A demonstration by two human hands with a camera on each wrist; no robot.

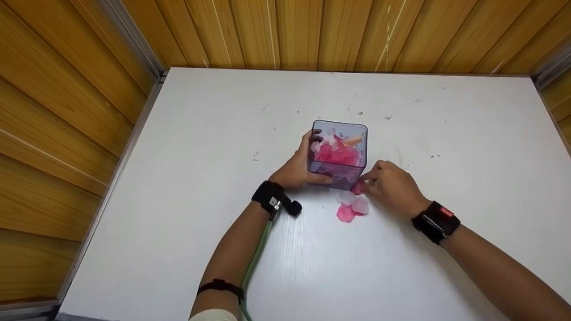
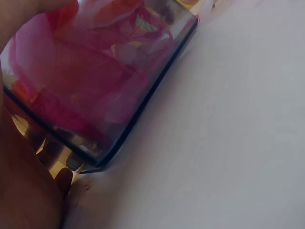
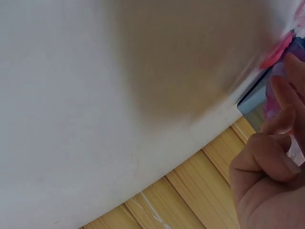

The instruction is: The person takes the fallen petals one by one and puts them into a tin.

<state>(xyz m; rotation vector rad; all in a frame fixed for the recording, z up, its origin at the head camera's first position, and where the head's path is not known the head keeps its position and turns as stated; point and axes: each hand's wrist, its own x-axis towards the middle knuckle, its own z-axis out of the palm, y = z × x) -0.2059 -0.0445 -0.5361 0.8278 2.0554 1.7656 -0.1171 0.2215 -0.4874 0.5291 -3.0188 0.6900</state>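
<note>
In the head view, a clear, purplish plastic box (image 1: 337, 167) holds a heap of pink, white and orange petals (image 1: 334, 154). My left hand (image 1: 296, 167) grips it from the left, thumb along the near side and fingers round the far side. The left wrist view shows the box wall (image 2: 90, 86) close up, petals pressed behind it. My right hand (image 1: 392, 185) is at the box's near right corner, pinching a deep pink petal (image 1: 357, 188) with its fingertips. In the right wrist view, that petal (image 3: 278, 51) is beside the fingertips; the other fingers are curled.
Several loose pink and pale petals (image 1: 352, 208) lie on the white table (image 1: 214, 133) in front of the box. Wood-grained panels (image 1: 294, 35) stand behind and to the left. A green cable (image 1: 260, 249) runs along the left forearm.
</note>
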